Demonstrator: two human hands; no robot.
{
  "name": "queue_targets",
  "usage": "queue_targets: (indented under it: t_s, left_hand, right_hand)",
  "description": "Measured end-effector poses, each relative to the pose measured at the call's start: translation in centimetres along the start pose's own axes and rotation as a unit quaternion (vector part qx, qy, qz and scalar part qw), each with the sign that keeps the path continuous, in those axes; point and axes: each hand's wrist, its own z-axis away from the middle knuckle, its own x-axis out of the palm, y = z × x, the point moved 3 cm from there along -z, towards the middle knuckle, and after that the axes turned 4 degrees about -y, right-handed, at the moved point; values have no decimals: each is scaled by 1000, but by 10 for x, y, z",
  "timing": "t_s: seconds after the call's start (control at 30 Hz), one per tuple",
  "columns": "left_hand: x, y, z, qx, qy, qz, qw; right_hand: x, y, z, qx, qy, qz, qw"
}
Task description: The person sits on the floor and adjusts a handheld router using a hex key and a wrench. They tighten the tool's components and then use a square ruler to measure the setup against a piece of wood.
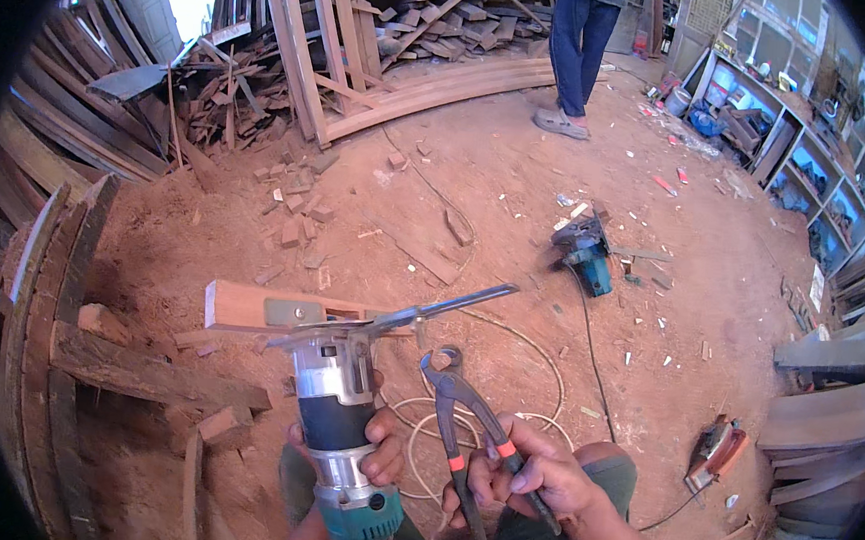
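Note:
My left hand [385, 449] is wrapped round a trim router [334, 419] with a silver and black body and a teal end cap. The router stands base-up in front of me. A wooden block [234, 306] and a long metal strip [460, 305] sit at its base; how they are fixed I cannot make out. In my right hand [544, 470] is a pair of pincers [454, 397], dark with orange bands on the handles. Its handles are spread apart and the jaws point up, just right of the router, below the metal strip.
A teal circular saw [589, 261] lies on the dusty floor ahead. An orange and silver power tool [716, 454] rests at right. Cords [546, 363] loop nearby. Timber [85, 366] is stacked left, planks [833, 418] right. A person [580, 55] stands at the back, near wooden frames [317, 61].

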Motion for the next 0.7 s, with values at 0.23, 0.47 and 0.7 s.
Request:
queue_targets:
  t_s: [0.23, 0.47, 0.7]
  left_hand:
    - [-3, 5, 6, 5, 15, 60, 998]
    - [-22, 3, 10, -28, -25, 68, 997]
    - [-24, -7, 6, -29, -26, 76, 996]
  right_hand:
    - [21, -3, -24, 2, 33, 28, 999]
    - [13, -3, -23, -33, 43, 143, 988]
    - [15, -6, -13, -47, 66, 119, 990]
